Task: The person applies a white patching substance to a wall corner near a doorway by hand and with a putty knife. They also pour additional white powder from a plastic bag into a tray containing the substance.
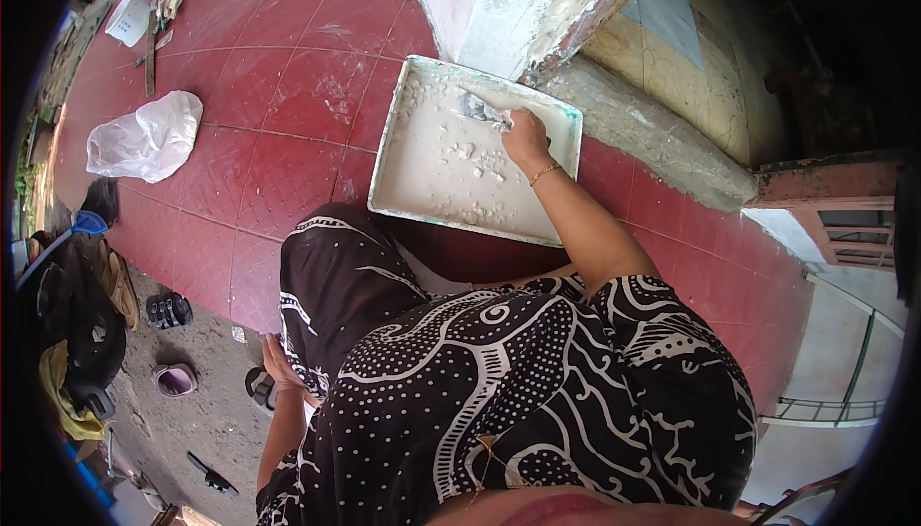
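Observation:
A shallow rectangular tray (386,156) with a worn, greenish rim stands on the red floor in front of me. White, wet-looking paste (432,156) covers its bottom, with small lumps (465,152) scattered through it. My right hand (528,139) reaches over the tray, closed around the handle of a small trowel (480,108). The trowel's blade is smeared with white and lies low at the paste near the far side. Beside my left thigh, my left hand (279,363) rests at the edge of the red floor, fingers stretched out, holding nothing that I can see.
A wall corner (499,8) with a concrete ledge (643,128) rises just behind the tray. On the left lie a crumpled clear plastic bag (149,137), a white tub (128,19) and a blue-headed broom (89,223). Sandals (170,310) lie on the lower ground.

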